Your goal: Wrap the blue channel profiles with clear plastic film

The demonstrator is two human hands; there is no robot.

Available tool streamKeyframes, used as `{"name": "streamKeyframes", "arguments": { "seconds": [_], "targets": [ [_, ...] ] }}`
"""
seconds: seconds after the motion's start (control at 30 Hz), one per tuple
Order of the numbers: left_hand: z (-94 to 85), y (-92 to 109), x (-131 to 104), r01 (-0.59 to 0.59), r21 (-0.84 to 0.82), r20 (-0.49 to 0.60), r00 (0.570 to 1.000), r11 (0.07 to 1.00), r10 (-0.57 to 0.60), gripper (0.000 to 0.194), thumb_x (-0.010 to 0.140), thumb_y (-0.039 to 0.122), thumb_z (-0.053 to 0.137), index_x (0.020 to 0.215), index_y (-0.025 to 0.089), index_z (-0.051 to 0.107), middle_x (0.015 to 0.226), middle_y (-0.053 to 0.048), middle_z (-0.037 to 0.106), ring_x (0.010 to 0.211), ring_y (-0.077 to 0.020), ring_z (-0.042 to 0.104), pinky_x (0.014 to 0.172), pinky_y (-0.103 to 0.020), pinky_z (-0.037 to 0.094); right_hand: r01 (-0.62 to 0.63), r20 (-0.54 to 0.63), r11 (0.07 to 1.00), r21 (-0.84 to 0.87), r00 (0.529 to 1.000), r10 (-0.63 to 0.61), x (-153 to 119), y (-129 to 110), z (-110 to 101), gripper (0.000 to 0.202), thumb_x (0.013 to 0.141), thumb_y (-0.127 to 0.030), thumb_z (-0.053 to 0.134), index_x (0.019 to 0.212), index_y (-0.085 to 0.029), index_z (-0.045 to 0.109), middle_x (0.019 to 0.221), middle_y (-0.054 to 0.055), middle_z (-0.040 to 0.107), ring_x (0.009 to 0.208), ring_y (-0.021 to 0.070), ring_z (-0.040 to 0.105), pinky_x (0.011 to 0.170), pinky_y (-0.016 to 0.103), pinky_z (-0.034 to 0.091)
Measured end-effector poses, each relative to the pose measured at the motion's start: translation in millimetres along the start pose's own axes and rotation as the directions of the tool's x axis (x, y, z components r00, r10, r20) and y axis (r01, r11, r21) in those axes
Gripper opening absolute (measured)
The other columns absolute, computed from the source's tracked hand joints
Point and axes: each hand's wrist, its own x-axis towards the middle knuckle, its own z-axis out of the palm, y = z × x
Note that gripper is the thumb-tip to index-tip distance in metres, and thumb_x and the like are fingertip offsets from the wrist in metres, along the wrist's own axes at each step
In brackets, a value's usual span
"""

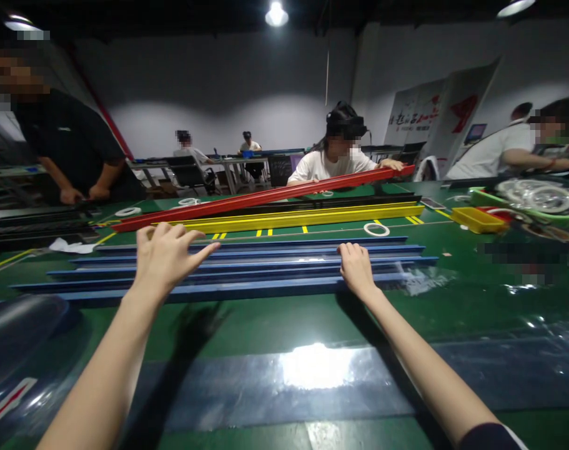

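Several long blue rails point(247, 289) lie side by side on the green table. Over their left part my left hand point(165, 256) is raised, fingers spread and thumb out, holding nothing. My right hand point(355, 265) is above the right part of the rails with its fingers curled together; what they hold, if anything, is hidden. Beyond the blue rails lies a yellow rail point(288, 220). A red rail point(265, 197) slants above it, its right end raised by a person's hand. Nearer to me, a clear plastic sheet point(218, 387) stretches across the table.
A person point(333, 156) sits opposite. Another in black point(73, 144) stands at the far left. Tape rolls point(376, 230), a yellow tray point(478, 220) and a green basket point(541, 215) are to the right. A rolled clear sheet point(22, 337) lies at the left.
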Motion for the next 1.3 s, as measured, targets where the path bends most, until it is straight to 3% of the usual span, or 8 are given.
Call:
{"name": "streamKeyframes", "arguments": {
  "seconds": [0.17,0.33,0.53,0.77,0.97,1.13,1.2,1.3],
  "targets": [
    [3.3,-3,10,-0.048,0.064,-0.063,0.997,0.997,0.052,0.041,0.081,0.055,0.045,0.091,0.020,0.066,0.091,-0.010,0.060,0.104,-0.0309,0.043,0.095,-0.053,0.019,0.024,0.034,0.999,0.022,0.999,-0.025,4,-27,30,0.026,0.080,-0.004,0.040,0.101,-0.012,0.053,0.091,0.011,0.058,0.087,0.0235,0.045,0.077,0.033,0.028],
    [51.2,-10,0,-0.047,0.275,0.117,0.993,0.960,0.015,0.039,0.081,0.049,0.046,0.084,0.017,0.068,0.088,-0.013,0.060,0.102,-0.0322,0.045,0.094,-0.051,0.021,0.056,0.071,0.997,0.059,0.996,-0.060,5,-38,46,0.024,0.087,-0.010,0.034,0.095,-0.013,0.056,0.089,0.011,0.060,0.085,0.0226,0.046,0.078,0.033,0.029],
    [110.4,-30,-27,0.013,0.319,0.372,0.918,0.948,-0.138,0.037,0.078,0.045,0.050,0.088,0.016,0.070,0.095,-0.017,0.062,0.101,-0.0354,0.047,0.089,-0.049,0.027,0.069,-0.035,0.987,0.142,0.997,-0.065,-6,-29,30,0.027,0.092,-0.028,0.036,0.083,-0.017,0.059,0.086,0.008,0.061,0.085,0.0197,0.048,0.080,0.032,0.028],
    [134.3,-39,-41,0.099,0.330,0.445,0.861,0.939,-0.247,0.045,0.081,0.051,0.044,0.095,0.016,0.068,0.101,-0.018,0.062,0.102,-0.0360,0.048,0.082,-0.044,0.034,0.081,0.056,0.984,0.157,0.994,-0.090,-46,-7,3,0.033,0.092,-0.034,0.038,0.072,-0.018,0.059,0.075,0.004,0.062,0.078,0.0170,0.051,0.076,0.031,0.029],
    [143.0,-38,-44,0.209,0.248,0.464,0.831,0.946,-0.306,0.045,0.084,0.047,0.039,0.106,0.015,0.062,0.111,-0.020,0.055,0.105,-0.0342,0.048,0.086,-0.048,0.035,0.124,0.110,0.983,0.138,0.984,-0.139,-62,9,2,0.031,0.089,-0.040,0.042,0.092,-0.017,0.062,0.096,0.008,0.065,0.089,0.0194,0.054,0.079,0.031,0.032],
    [146.3,-34,-61,0.421,0.125,0.236,0.867,0.899,-0.439,0.049,0.083,0.048,0.043,0.118,0.015,0.053,0.137,-0.021,0.032,0.126,-0.0408,0.025,0.093,-0.059,0.028,0.129,0.085,0.981,0.142,0.986,-0.142,-66,11,11,0.032,0.089,-0.039,0.043,0.099,-0.015,0.061,0.104,0.009,0.064,0.096,0.0208,0.053,0.082,0.032,0.034],
    [144.1,-32,-69,0.592,0.054,0.100,0.798,0.804,-0.594,0.054,0.083,0.051,0.041,0.123,0.016,0.047,0.142,-0.020,0.022,0.129,-0.0439,0.016,0.095,-0.065,0.021,0.121,0.067,0.982,0.148,0.989,-0.132,-68,11,14,0.031,0.089,-0.038,0.043,0.101,-0.015,0.060,0.106,0.009,0.064,0.097,0.0208,0.053,0.082,0.032,0.035],
    [137.5,-31,-75,0.812,-0.109,0.023,0.579,0.573,-0.815,0.059,0.083,0.052,0.042,0.131,0.021,0.033,0.145,-0.019,0.005,0.129,-0.0477,0.009,0.092,-0.069,0.021,0.111,0.054,0.980,0.164,0.991,-0.122,-71,12,17,0.031,0.090,-0.036,0.042,0.104,-0.015,0.059,0.107,0.009,0.064,0.099,0.0207,0.053,0.083,0.033,0.035]
  ]
}}
